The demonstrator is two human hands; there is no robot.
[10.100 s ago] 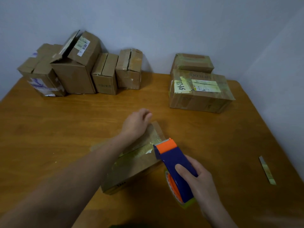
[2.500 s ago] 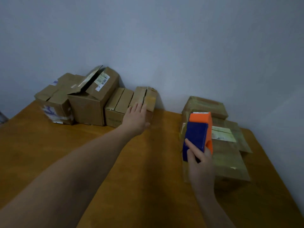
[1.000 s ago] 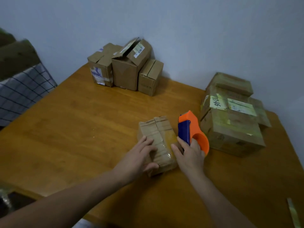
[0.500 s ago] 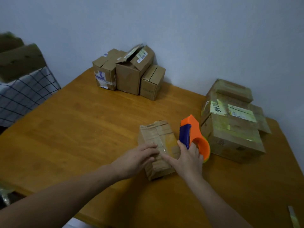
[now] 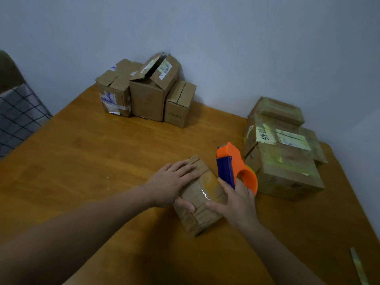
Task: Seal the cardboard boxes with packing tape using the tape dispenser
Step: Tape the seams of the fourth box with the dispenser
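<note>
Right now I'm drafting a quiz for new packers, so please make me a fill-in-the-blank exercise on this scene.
1. The left hand lies flat on the small box, which sits on a wooden ____.
2. The right hand grips the tape dispenser, coloured blue and ____.
3. The tallest box at the back has its top flaps ____.
Missing words: table; orange; open.
</note>
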